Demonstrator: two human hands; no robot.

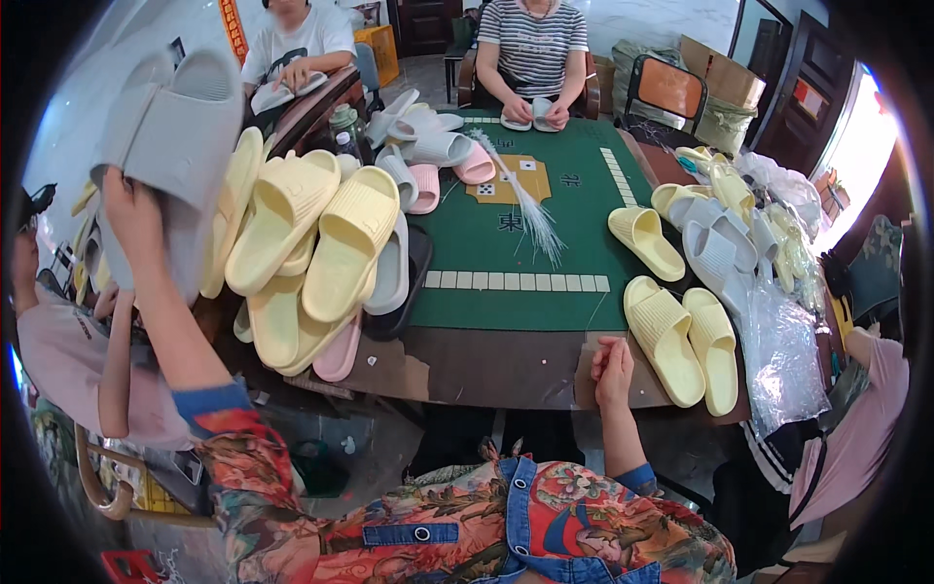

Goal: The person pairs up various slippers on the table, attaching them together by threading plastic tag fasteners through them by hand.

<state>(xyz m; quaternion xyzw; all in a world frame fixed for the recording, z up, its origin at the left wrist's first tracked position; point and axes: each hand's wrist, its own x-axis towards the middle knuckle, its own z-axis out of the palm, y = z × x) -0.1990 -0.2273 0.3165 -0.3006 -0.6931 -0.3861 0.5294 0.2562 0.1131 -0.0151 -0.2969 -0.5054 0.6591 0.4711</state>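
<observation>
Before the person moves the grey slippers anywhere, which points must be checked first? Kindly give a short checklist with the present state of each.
1. Left hand grips the grey slippers: ok, held raised at the left.
2. Right hand is free: ok, it rests empty on the table edge.
3. Bare place on the green mat to set them: ok.
4. Yellow pile is stable: cannot tell; slippers lean over the table edge.
5. Yellow pair near the right hand is out of the way: ok.
6. Other people's hands stay apart from the raised slippers: ok.

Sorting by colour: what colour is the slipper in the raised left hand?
Grey slipper, head view.
</observation>
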